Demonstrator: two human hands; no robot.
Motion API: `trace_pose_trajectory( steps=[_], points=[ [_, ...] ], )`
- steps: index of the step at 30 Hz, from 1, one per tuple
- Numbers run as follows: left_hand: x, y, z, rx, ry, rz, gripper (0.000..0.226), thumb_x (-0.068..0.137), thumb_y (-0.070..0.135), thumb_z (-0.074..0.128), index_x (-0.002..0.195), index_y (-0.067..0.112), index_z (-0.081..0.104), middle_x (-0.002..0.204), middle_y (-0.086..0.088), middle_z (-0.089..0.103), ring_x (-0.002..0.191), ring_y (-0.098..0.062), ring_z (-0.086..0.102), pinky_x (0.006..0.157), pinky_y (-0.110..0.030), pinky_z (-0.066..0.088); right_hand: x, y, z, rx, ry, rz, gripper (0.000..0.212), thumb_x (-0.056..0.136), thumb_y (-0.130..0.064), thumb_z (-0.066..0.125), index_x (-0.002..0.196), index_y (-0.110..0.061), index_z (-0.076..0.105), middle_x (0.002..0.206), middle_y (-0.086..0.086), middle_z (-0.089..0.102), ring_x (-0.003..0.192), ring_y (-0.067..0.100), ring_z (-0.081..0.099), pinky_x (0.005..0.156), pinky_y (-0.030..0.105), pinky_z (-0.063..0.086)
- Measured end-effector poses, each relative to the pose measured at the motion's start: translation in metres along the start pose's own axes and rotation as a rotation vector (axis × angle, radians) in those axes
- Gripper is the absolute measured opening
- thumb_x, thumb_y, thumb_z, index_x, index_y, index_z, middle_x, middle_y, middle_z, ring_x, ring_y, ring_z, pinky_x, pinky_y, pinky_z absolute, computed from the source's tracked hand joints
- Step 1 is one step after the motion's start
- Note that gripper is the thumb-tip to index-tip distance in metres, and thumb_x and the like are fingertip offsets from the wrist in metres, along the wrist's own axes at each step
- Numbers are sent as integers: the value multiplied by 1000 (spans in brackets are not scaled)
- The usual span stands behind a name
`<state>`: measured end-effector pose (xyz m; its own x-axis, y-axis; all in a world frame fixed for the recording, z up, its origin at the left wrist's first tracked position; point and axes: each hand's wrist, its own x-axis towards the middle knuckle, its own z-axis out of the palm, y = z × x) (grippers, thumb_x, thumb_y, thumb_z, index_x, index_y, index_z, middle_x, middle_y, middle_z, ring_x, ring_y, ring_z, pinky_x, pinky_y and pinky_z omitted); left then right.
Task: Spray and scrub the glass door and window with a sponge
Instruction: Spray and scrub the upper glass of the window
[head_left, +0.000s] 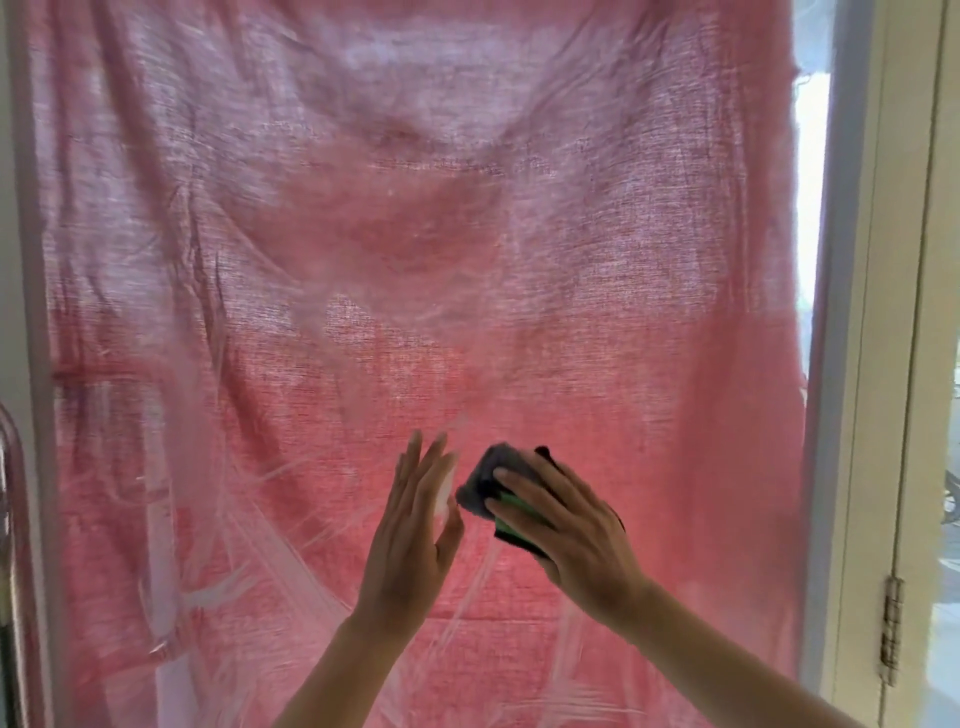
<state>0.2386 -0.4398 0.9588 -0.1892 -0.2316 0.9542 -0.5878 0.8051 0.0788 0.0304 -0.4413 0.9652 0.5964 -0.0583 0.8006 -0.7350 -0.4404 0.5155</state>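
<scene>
Head view, lower centre: right hand (566, 525) presses sponge (493, 486) flat on glass door (363, 260), fingers spread over it; left hand (415, 525) beside, fingers straight, holding nothing.

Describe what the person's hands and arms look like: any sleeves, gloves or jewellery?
The left forearm and right forearm are bare down to the picture's edge, no sleeve in view. The left hand and right hand wear no gloves; no ring, watch or bracelet shows.

Pink woven cloth (363, 234) behind clear glass door pane (811, 182); against pane, grey-green foam sponge (483, 480) under right hand (571, 525).
</scene>
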Motion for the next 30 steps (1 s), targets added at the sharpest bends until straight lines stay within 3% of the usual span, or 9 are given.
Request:
trace_pose_trajectory(
  steps=[4, 8, 9, 11, 14, 17, 20, 25, 30],
  points=[
    [2, 2, -3, 10, 3, 5, 63, 91, 4, 54, 146, 18, 27, 157, 1, 26, 147, -26, 16, 106, -55, 39, -33, 4, -3, -44, -150, -92, 49, 89, -24, 65, 136, -28, 51, 151, -4, 37, 143, 25, 28, 116, 42, 27],
    [6, 5, -13, 20, 47, 23, 63, 90, 4, 57, 144, 18, 29, 155, 16, 23, 145, -19, 25, 106, -42, 40, -22, 29, -21, 4, -41, 42, 41, 95, -27, 52, 136, -24, 49, 150, -1, 37, 142, 29, 31, 111, 46, 33],
    [9, 6, -17, 28, 66, 22, 59, 93, 9, 55, 145, 20, 29, 151, 16, 30, 140, -15, 32, 104, -40, 42, -14, 38, -27, 17, 16, 99, 39, 97, -27, 50, 135, -22, 50, 149, 2, 39, 141, 31, 33, 110, 48, 34],
    [18, 9, -28, 42, 103, -14, 54, 95, 21, 47, 145, 23, 27, 132, 4, 52, 120, -9, 50, 93, -33, 50, 4, 59, -37, 5, 121, 215, 36, 100, -25, 45, 134, -18, 51, 147, 6, 42, 140, 35, 33, 110, 50, 34],
    [40, 17, -50, 39, 172, -92, 51, 95, 21, 48, 142, 22, 28, 113, -12, 65, 87, -15, 66, 66, -21, 53, 29, 84, -46, -53, 205, 322, 41, 95, -19, 47, 136, -19, 48, 147, 8, 40, 141, 34, 30, 111, 49, 33],
    [66, 22, -74, 62, 233, -110, 53, 93, 13, 53, 140, 21, 30, 102, -14, 68, 68, -9, 61, 53, -12, 43, 40, 87, -46, -62, 237, 339, 46, 92, -15, 47, 137, -19, 45, 148, 8, 37, 141, 35, 30, 111, 50, 32],
    [92, 26, -95, 94, 257, -104, 49, 95, 13, 50, 140, 21, 31, 95, -10, 66, 60, -8, 57, 50, -17, 41, 40, 85, -43, -78, 242, 340, 48, 91, -11, 48, 139, -18, 44, 148, 9, 38, 141, 35, 29, 110, 54, 33],
    [117, 35, -111, 161, 243, -159, 45, 96, 12, 48, 137, 22, 31, 93, -15, 64, 49, -1, 40, 46, -10, 25, 40, 84, -40, -81, 241, 342, 45, 93, -12, 44, 138, -17, 44, 147, 12, 40, 142, 35, 28, 110, 55, 31],
    [113, 38, -108, 143, 251, -131, 37, 97, 13, 47, 128, 25, 31, 75, 1, 53, 43, -2, 41, 40, -8, 25, 41, 84, -40, -87, 234, 348, 45, 93, -11, 44, 137, -14, 48, 147, 12, 40, 142, 36, 28, 109, 57, 32]
  ],
)
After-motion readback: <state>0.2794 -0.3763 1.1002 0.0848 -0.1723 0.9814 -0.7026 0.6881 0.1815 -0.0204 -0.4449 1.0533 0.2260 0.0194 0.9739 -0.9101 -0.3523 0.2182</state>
